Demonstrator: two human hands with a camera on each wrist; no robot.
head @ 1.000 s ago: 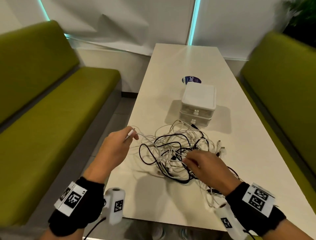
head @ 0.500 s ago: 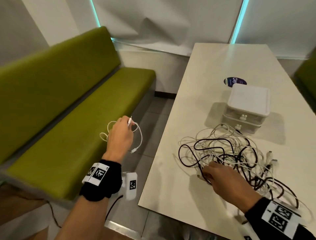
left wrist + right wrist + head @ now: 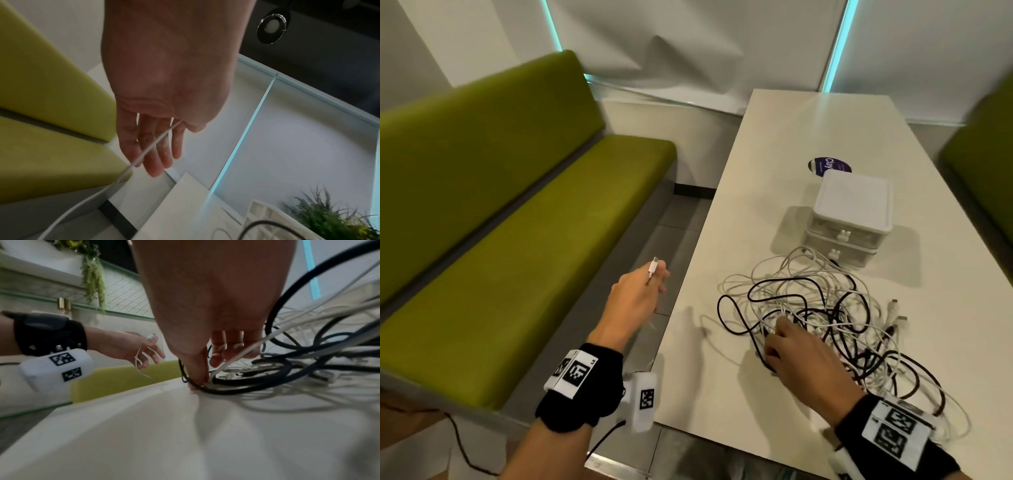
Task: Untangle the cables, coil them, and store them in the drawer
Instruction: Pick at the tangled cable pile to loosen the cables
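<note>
**One white cable pulled clear of the tangle**

The untangling step was in hand. The left hand (image 3: 635, 296), out past the table's (image 3: 784, 130) left edge at about 9 o'clock from the pile, pinched a white cable's plug (image 3: 653, 266) between thumb and forefinger, its other fingers loose, the white cable (image 3: 151, 147) trailing down across the palm. The right hand (image 3: 796, 356) pressed fingertips (image 3: 200, 378) onto the tangle of black and white cables (image 3: 822, 315), curled around strands at the table, apparently to anchor it.

The two-drawer white organiser (image 3: 851, 219) stood shut at 12 o'clock from the pile. Next, I judged, the freed cable wanted coiling, then a drawer opened.

A round blue sticker (image 3: 825, 166) beyond the organiser read "Clay", the rest hidden.
</note>
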